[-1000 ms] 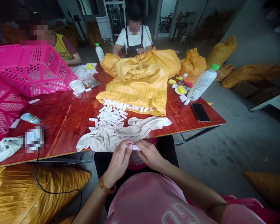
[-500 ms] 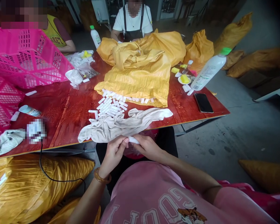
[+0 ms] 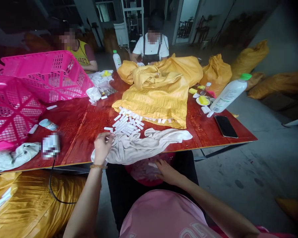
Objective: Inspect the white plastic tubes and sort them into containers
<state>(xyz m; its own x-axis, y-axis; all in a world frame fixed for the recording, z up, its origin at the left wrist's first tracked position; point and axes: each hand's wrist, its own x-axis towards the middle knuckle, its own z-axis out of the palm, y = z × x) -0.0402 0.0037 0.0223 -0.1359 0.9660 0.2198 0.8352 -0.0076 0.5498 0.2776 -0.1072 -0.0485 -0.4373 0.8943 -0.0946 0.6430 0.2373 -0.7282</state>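
Note:
My left hand (image 3: 103, 144) is over the table's front edge, at the left end of a crumpled pale cloth (image 3: 129, 148). Its fingers are curled close to a white piece at the near left of a pile of small white pieces (image 3: 129, 123); whether they grip anything is hidden. Below the table edge, my right hand (image 3: 167, 170) reaches over a pink basket (image 3: 141, 180) of white pieces on my lap. Its fingers are spread, and a white piece (image 3: 152, 164) lies just beyond the fingertips. Behind the pile lies a yellow sack (image 3: 156, 99) with white pieces at its mouth.
Pink crates (image 3: 49, 76) stand at the left of the red table (image 3: 72, 132), near a small jar (image 3: 48, 124) and a corded device. On the right are a large white bottle (image 3: 229, 94) and a phone (image 3: 225, 126). Two people sit across the table.
My hands have parted from the white piece they held together. The left moved up and left to the pile; the right lowered over the basket. The view has tilted up.

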